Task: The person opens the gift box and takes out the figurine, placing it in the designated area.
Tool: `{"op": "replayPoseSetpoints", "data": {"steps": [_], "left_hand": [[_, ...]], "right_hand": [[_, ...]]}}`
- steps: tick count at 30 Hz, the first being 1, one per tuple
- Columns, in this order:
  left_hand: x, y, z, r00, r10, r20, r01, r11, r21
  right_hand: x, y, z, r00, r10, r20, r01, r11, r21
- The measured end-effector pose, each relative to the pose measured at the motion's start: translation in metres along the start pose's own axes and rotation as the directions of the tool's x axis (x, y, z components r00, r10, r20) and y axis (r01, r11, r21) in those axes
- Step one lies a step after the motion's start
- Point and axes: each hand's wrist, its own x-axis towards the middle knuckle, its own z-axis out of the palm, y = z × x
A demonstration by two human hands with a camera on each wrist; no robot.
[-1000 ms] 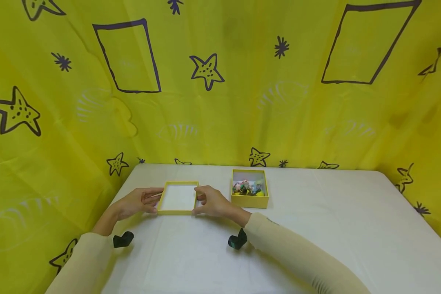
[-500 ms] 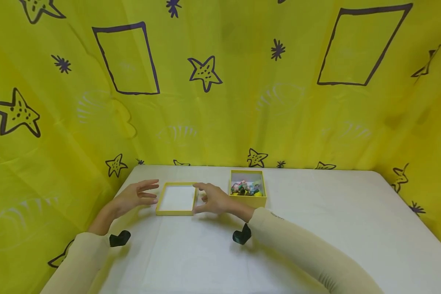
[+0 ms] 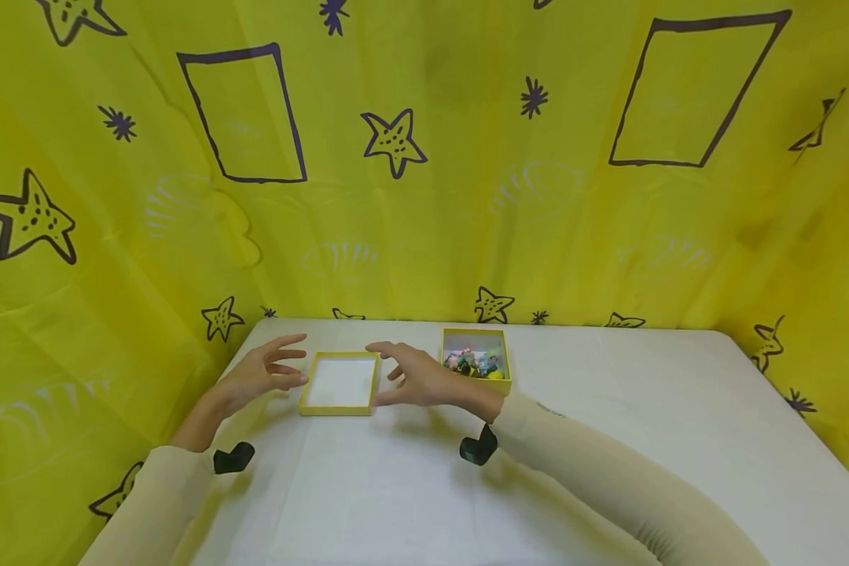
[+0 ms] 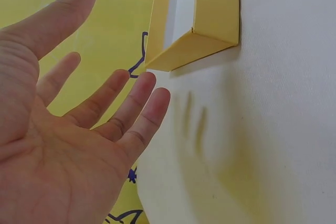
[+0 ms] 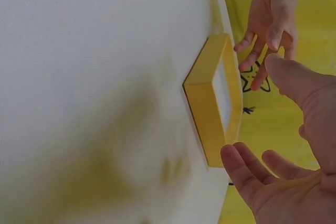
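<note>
A shallow yellow box lid (image 3: 336, 410) with a white inside lies open side up on the white table. My left hand (image 3: 250, 377) hovers just off its left side, fingers spread, holding nothing. In the left wrist view the palm of this left hand (image 4: 73, 150) shows, with a gap between the fingertips and the yellow lid (image 4: 215, 9). By the lid's right side is my right hand (image 3: 420, 377), its thumb and fingers apart and nothing held. The right wrist view has the lid (image 5: 202, 124) beyond the right hand (image 5: 294, 195); whether a fingertip touches it I cannot tell.
Behind my right wrist stands a deeper yellow box (image 3: 501, 385) holding small colourful items (image 3: 470, 363), too small to identify. A yellow curtain (image 3: 453, 228) with starfish drawings hangs behind and beside the white table (image 3: 396, 487).
Both hands have let go of the lid's sides. The left hand has drawn back to the left and its fingers have spread; the right hand has opened and shifted slightly right. The lid stays put.
</note>
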Motion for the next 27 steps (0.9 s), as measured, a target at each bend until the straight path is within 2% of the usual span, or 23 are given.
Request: {"op": "replayPoseSetpoints", "data": {"steps": [9,18,27], "left_hand": [[0.000,0.001,0.003,0.999,0.033,-0.017,-0.032,0.999,0.022],[0.006,0.007,0.009,0.997,0.060,-0.043,-0.056,0.996,0.074],[0.014,0.017,0.021,0.994,0.100,-0.046,-0.094,0.990,0.109]], "right_hand": [[-0.010,-0.002,-0.015,1.000,-0.019,-0.003,0.019,0.999,0.029],[-0.020,0.002,-0.036,0.997,-0.069,-0.040,0.067,0.996,-0.051],[-0.038,0.012,-0.059,0.996,-0.080,-0.045,0.075,0.990,-0.117]]}}
